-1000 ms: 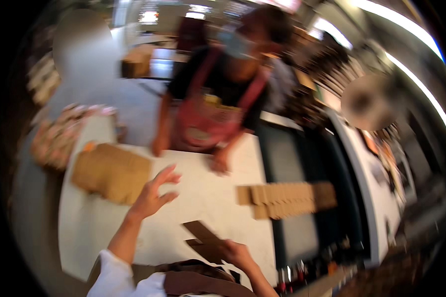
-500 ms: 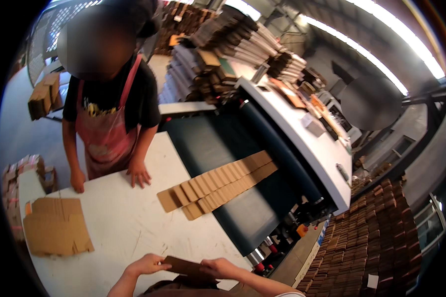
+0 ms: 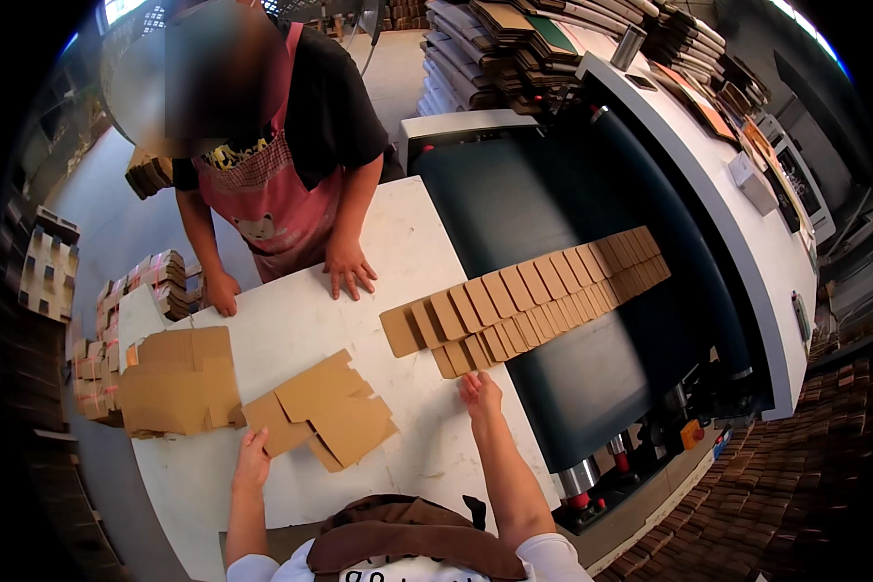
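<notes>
Because fingers of the left hand (image 3: 252, 463) gripped only one corner of the flat, notched brown cardboard blank (image 3: 344, 412) inside the near edge of the white table (image 3: 432, 446), it could have twisted, while the right hand (image 3: 482, 396), fingers' hold unclear, might have nudged the overlapping brown cardboard row (image 3: 532, 294) askew.

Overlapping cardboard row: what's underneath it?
The cardboard row lies partly over the white table, partly over the dark belt. Whatever is directly beneath is covered and can't be seen.
</notes>
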### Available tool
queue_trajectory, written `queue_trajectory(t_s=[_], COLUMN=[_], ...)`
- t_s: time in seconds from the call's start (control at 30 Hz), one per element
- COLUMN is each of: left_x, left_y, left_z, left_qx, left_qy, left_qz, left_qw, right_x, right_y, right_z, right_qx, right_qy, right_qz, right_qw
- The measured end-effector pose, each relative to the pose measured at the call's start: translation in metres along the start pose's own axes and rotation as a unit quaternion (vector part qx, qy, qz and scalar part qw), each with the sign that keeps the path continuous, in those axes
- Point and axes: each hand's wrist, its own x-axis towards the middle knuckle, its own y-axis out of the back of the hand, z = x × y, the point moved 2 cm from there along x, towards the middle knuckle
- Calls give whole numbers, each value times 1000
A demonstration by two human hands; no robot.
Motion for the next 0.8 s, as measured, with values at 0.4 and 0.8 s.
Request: queue_trajectory(t_s=[0.4,0.8], left_x=[71,81], left_y=[-21,-35], left_z=[-25,-30], left_qx=[16,-29], left_qy=[38,50], left_qz=[-3,-12], left_qw=[999,998], right_x=[5,15], right_y=[2,-1], right_z=[-54,-51], right_qx=[73,65], right_qy=[74,105], right_qz=[54,50], right_qw=[993,991])
